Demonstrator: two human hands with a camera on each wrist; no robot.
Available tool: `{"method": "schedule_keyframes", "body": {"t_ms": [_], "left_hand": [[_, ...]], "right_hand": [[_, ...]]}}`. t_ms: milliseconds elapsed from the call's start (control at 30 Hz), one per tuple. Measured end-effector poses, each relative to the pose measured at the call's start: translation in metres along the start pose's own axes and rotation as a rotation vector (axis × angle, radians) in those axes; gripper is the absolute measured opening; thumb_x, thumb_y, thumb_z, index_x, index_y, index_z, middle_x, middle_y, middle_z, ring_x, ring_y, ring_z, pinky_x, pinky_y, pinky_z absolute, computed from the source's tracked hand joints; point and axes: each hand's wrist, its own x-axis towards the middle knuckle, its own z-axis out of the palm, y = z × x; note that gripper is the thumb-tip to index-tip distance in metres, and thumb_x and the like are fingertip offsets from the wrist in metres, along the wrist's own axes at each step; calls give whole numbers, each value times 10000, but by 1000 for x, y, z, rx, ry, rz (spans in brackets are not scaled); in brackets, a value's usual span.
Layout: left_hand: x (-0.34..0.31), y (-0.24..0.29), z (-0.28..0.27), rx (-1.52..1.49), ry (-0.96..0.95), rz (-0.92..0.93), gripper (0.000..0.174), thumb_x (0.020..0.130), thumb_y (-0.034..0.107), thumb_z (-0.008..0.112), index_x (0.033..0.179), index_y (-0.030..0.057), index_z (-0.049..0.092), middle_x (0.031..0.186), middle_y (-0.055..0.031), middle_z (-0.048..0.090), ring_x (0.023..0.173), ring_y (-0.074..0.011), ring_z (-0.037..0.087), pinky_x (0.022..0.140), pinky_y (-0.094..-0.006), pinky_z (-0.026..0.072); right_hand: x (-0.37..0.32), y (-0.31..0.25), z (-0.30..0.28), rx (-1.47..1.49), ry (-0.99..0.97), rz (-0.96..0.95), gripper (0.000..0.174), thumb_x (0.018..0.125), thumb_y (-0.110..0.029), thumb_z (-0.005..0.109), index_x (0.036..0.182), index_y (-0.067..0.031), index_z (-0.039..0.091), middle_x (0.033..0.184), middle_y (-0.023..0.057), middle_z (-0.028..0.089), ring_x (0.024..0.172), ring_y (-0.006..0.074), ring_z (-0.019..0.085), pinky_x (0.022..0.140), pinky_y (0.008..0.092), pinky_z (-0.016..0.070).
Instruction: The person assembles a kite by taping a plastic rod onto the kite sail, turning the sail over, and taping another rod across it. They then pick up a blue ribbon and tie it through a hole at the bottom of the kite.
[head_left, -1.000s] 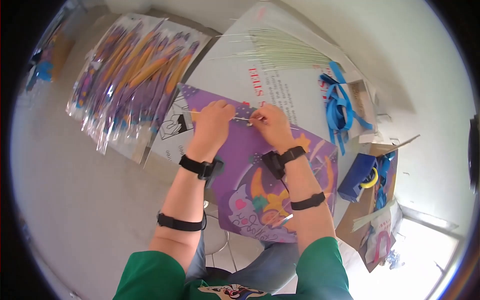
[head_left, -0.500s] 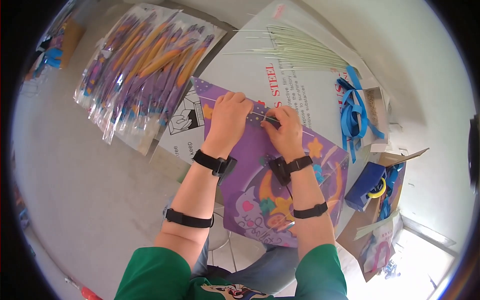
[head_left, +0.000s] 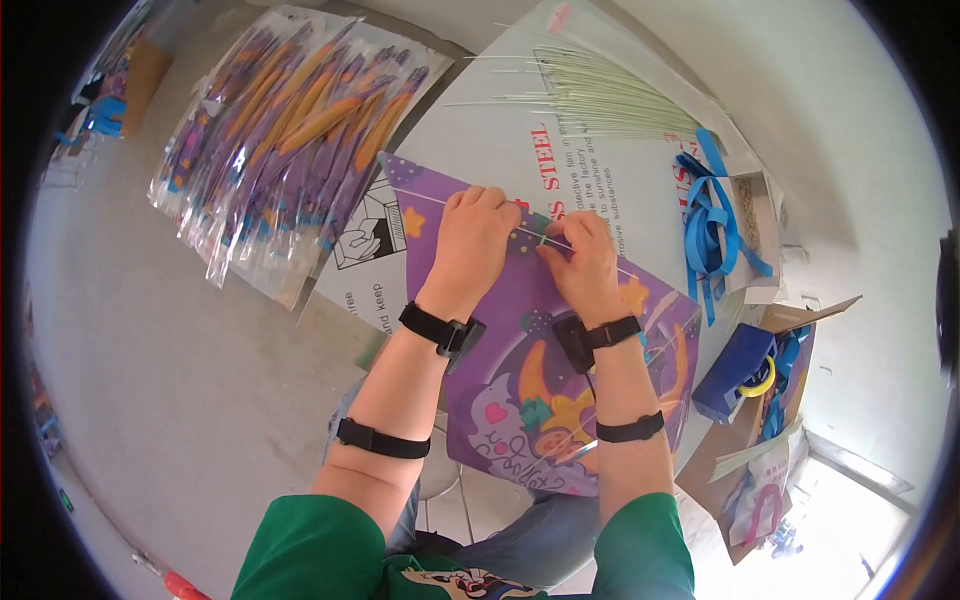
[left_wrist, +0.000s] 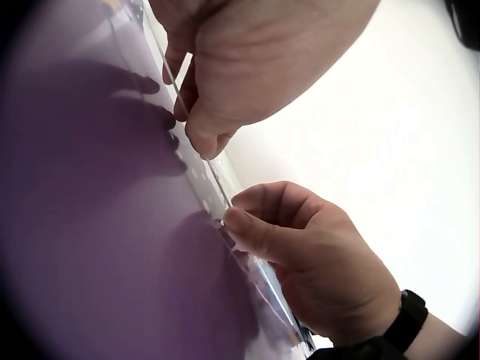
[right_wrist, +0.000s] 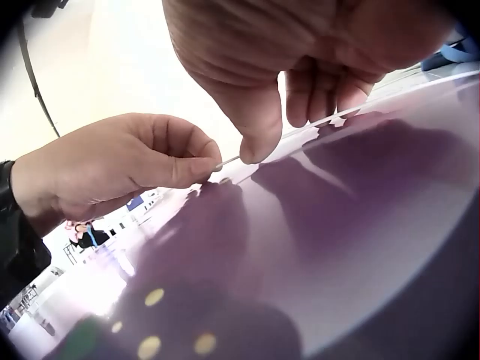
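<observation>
"Pinching what, please?"
"The left hand (head_left: 472, 243) and the right hand (head_left: 588, 265) both pinch one thin white rod (left_wrist: 217, 181); it runs between them. The purple sheet (head_left: 535, 285) lies beneath both hands."

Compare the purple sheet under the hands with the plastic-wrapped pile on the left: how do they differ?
The purple sheet is one piece, spread open; the plastic-wrapped pile holds many narrow pieces packed together. The left hand and right hand are at the sheet; neither touches the pile. Both sheet and pile show purple and orange.
</observation>
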Motion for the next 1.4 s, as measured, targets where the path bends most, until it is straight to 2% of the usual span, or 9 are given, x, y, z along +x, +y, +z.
{"method": "schedule_keyframes", "body": {"t_ms": [67,400,533,600,833,900,1133,1200,1400], "left_hand": [[0,1,0,-3,9,-1,55,783,51,582,784,81,628,831,-42,580,894,-260,567,824,-387,424],[3,-1,3,5,34,-11,70,753,48,590,791,81,639,838,-49,577,906,-264,564,814,-386,426],[4,1,7,26,36,-3,76,747,56,595,792,85,649,839,-47,578,919,-261,563,819,-386,430],[4,3,8,44,35,12,94,756,115,577,774,84,664,851,-46,586,933,-242,564,851,-367,442],[3,6,12,13,27,15,82,753,84,607,809,84,667,856,-37,581,925,-251,561,850,-377,441],[3,6,12,-5,43,-1,59,717,89,622,762,65,653,856,-55,582,934,-248,562,872,-367,444],[3,0,4,19,65,-42,86,726,77,607,791,61,661,873,-60,575,947,-249,554,869,-367,443],[3,-2,5,-12,83,-43,97,730,29,608,807,67,654,883,-55,582,945,-264,553,845,-384,446],[2,-3,3,20,79,-34,98,733,65,585,797,56,659,872,-64,569,940,-252,550,857,-364,448]], "right_hand": [[-1,2,2,-55,17,-55,260,657,-32,774,872,-58,628,902,62,563,887,284,561,756,395,481],[-1,4,7,-69,77,-89,197,680,-47,764,852,-81,673,858,46,573,838,267,563,739,390,483],[-1,2,8,-79,60,-64,194,684,-60,765,854,-82,675,886,46,594,859,271,570,744,387,483],[0,2,8,-66,56,-67,196,683,-64,767,856,-82,676,890,48,599,868,272,572,745,386,482],[-1,-1,9,-83,66,-49,179,700,-86,773,852,-82,679,874,43,594,855,264,564,735,382,480],[-1,-2,10,-101,69,-37,178,702,-97,775,853,-90,682,865,38,591,850,262,561,727,383,480],[0,-4,11,-124,83,-54,177,707,-112,779,858,-114,688,854,26,588,839,258,557,720,383,481],[1,-5,11,-137,80,-45,177,711,-122,780,864,-125,690,858,22,587,835,256,555,719,381,482],[0,-4,13,-150,71,-21,176,715,-127,780,868,-135,693,865,15,583,840,250,555,726,378,481]]}}
